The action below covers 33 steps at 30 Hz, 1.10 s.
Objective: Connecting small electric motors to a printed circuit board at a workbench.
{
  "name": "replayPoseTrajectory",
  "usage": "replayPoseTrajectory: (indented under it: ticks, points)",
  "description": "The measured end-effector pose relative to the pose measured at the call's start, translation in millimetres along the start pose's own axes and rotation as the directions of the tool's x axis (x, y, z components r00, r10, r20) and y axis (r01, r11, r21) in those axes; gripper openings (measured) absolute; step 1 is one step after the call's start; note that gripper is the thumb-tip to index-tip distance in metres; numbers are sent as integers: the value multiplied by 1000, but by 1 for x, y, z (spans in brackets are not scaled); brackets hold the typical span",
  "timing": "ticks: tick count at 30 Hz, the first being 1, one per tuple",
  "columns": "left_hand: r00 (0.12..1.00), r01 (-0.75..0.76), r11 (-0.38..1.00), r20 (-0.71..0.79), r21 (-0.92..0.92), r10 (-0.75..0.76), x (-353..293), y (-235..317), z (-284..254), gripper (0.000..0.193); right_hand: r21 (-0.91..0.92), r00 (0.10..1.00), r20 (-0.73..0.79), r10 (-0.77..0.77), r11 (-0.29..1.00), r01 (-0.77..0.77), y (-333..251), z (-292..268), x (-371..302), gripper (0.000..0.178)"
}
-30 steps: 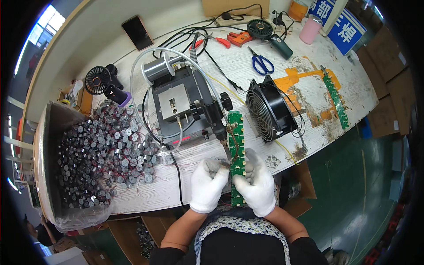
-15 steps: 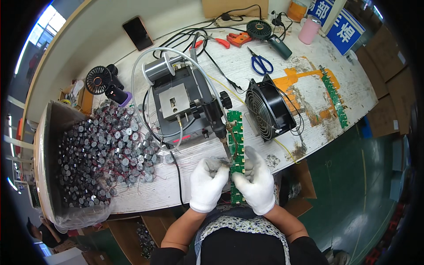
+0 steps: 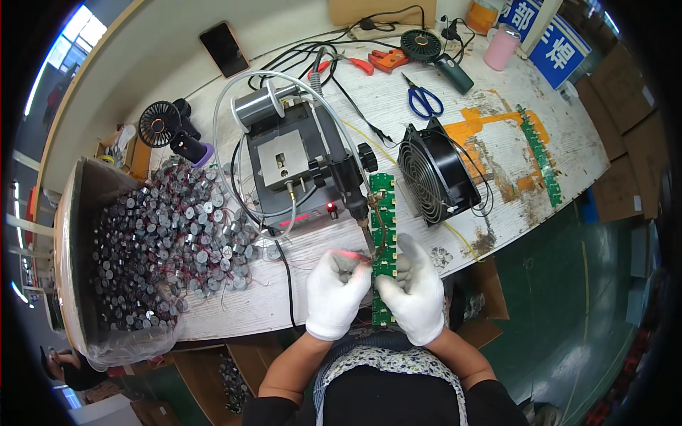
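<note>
My right hand (image 3: 415,295), in a white glove, grips a long green circuit board strip (image 3: 384,227) by its right edge. The strip runs from near my apron up beside the soldering machine (image 3: 284,163). My left hand (image 3: 337,292), also gloved, is closed in a pinch at the strip's left edge; what its fingers hold is too small to make out. A red glow falls on those fingertips. Just above them, the soldering iron tip (image 3: 369,238) points down at the board. A solder wire spool (image 3: 258,108) sits on the machine.
To the left, a box (image 3: 78,263) spills a heap of small round motors (image 3: 192,234) with red wires. A black fan (image 3: 437,174) stands right of the strip. Farther back lie blue scissors (image 3: 425,101), pliers (image 3: 362,66) and cables. Another board strip (image 3: 540,156) lies at right.
A red light has come on at the machine's front, and a red glow shows at my left fingertips. The whole view has shifted slightly; both hands stay at the strip.
</note>
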<state>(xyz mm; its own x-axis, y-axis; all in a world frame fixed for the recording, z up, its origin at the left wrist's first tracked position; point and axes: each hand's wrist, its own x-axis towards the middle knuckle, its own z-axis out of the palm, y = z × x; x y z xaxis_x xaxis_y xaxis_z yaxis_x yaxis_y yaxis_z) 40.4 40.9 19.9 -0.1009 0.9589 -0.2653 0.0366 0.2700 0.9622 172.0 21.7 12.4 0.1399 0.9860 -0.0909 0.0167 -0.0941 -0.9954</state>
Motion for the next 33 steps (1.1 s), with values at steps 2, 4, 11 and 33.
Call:
replayPoseTrajectory:
  ticks: [2, 4, 11, 33]
  points:
    - [1000, -5, 1000, -1, 12, 5, 0, 0, 0, 15, -3, 1000, -8, -5, 1000, 5, 1, 0, -1, 66]
    - [1000, -21, 1000, 9, -14, 21, 0, 0, 0, 15, -10, 1000, -18, 22, 1000, -22, 1, 1, -1, 66]
    - [1000, -26, 999, 5, -23, 26, 0, -9, -1, 14, 0, 1000, -13, 14, 1000, -14, 9, 1, -2, 66]
    - [996, -85, 986, 49, 140, 79, 6, 0, -6, 14, -12, 999, 23, 28, 1000, -28, 11, -2, -8, 66]
